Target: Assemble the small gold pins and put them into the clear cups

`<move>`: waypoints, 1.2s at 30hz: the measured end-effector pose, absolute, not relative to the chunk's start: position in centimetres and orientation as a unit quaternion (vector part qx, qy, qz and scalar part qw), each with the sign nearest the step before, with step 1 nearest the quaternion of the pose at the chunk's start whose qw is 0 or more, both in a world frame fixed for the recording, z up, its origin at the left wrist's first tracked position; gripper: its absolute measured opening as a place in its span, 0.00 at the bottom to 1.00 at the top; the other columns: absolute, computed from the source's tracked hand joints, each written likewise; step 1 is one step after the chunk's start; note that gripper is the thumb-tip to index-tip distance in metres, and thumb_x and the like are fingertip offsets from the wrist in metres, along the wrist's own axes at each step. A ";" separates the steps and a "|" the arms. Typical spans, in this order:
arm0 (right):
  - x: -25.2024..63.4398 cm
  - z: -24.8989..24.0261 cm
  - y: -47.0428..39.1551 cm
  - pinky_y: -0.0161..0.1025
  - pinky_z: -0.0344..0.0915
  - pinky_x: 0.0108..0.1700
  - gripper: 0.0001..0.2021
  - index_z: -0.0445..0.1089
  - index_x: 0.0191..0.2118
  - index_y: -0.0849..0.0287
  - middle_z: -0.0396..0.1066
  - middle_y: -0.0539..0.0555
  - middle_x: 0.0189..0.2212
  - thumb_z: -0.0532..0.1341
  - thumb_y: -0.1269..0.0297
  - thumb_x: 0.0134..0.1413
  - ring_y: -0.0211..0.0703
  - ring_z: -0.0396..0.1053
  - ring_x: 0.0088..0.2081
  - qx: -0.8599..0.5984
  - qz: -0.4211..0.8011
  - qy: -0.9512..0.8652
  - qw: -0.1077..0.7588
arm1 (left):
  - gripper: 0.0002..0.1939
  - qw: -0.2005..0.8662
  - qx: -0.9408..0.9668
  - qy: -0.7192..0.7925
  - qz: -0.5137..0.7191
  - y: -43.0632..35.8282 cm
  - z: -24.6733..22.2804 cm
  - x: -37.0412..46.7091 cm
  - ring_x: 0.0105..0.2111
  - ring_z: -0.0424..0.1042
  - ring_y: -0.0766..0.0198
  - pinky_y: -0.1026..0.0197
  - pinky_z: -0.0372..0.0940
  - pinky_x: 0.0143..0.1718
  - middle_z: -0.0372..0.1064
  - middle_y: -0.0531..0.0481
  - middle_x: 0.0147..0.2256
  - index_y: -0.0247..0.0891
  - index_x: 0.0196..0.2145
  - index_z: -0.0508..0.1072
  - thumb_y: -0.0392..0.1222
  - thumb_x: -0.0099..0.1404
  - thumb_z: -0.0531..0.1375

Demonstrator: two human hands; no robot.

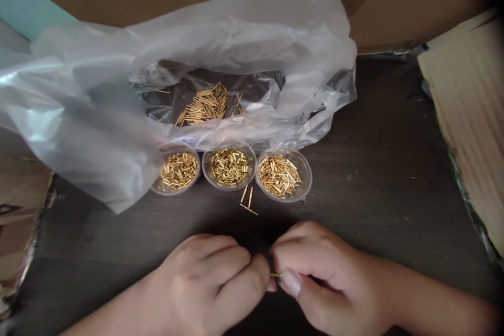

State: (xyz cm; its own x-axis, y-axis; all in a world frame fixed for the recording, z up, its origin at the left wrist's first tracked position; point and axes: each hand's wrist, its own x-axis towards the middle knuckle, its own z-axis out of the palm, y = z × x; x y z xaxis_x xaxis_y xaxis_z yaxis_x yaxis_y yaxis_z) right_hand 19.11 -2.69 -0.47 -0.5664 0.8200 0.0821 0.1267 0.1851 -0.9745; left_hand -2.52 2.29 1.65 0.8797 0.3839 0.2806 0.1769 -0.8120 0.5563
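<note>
My left hand (216, 283) and my right hand (326, 273) meet near the front of the dark table, both with fingers closed. Between their fingertips shows a short, thin gold pin (275, 275), pinched from both sides; its ends are hidden. Beyond the hands, three slim gold pins (250, 198) lie loose on the table. Three round clear cups stand in a row behind them: the left cup (175, 193), the middle cup (229, 187) and the right cup (309, 176), each with small gold metal pieces inside.
An open clear plastic bag (244, 26) lies behind the cups, with a pile of long gold pins (207, 105) inside. Cardboard stands at the back (394, 5) and along the right side (472, 115); more cardboard (18, 220) is at the left edge. The dark table (374, 178) extends between.
</note>
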 end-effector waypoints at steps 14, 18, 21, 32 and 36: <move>18.9 -0.3 -3.2 0.34 0.54 0.27 0.08 0.51 0.26 0.56 0.53 0.44 0.20 0.48 0.72 0.55 0.32 0.53 0.22 -0.347 0.541 -0.697 0.318 | 0.15 0.293 0.916 0.162 0.221 1.5 1.2 -2.7 0.24 0.67 0.63 0.59 0.63 0.25 0.69 0.51 0.26 0.32 0.40 0.72 0.30 0.76 0.47; 18.7 -0.4 -3.4 0.33 0.54 0.27 0.07 0.54 0.27 0.57 0.54 0.44 0.20 0.48 0.73 0.53 0.32 0.54 0.22 -0.342 0.538 -0.696 0.331 | 0.16 0.312 0.911 0.155 0.218 1.5 1.0 -2.8 0.24 0.65 0.64 0.60 0.63 0.25 0.68 0.50 0.26 0.32 0.39 0.72 0.30 0.76 0.45; 18.5 -0.4 -3.6 0.32 0.55 0.27 0.06 0.56 0.29 0.57 0.56 0.44 0.21 0.49 0.74 0.52 0.31 0.55 0.22 -0.344 0.531 -0.694 0.343 | 0.16 0.323 0.909 0.153 0.213 1.6 1.1 -2.9 0.23 0.63 0.64 0.60 0.62 0.24 0.67 0.51 0.25 0.32 0.38 0.72 0.31 0.77 0.45; 18.6 -0.3 -3.0 0.33 0.52 0.26 0.09 0.49 0.26 0.56 0.49 0.43 0.19 0.49 0.74 0.53 0.31 0.50 0.21 -0.347 0.513 -0.707 0.341 | 0.10 0.289 0.917 0.172 0.215 2.1 1.2 -2.4 0.22 0.66 0.64 0.60 0.64 0.23 0.68 0.51 0.26 0.32 0.40 0.72 0.37 0.75 0.53; 18.7 -0.1 -2.6 0.32 0.49 0.24 0.10 0.48 0.25 0.56 0.47 0.43 0.17 0.49 0.74 0.54 0.31 0.47 0.20 -0.357 0.513 -0.700 0.346 | 0.09 0.345 0.898 0.171 0.212 2.4 1.3 -2.3 0.23 0.68 0.63 0.60 0.66 0.25 0.70 0.49 0.27 0.30 0.43 0.71 0.37 0.73 0.54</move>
State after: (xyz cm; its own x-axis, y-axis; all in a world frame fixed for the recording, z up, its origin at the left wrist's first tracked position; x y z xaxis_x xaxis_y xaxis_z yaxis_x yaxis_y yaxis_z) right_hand 18.69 -2.65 -0.06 -0.5052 0.8549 0.1179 0.1446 0.2186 -0.9650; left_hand -2.26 2.37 1.29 0.8511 0.4543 0.2631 0.1617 -0.7037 0.6918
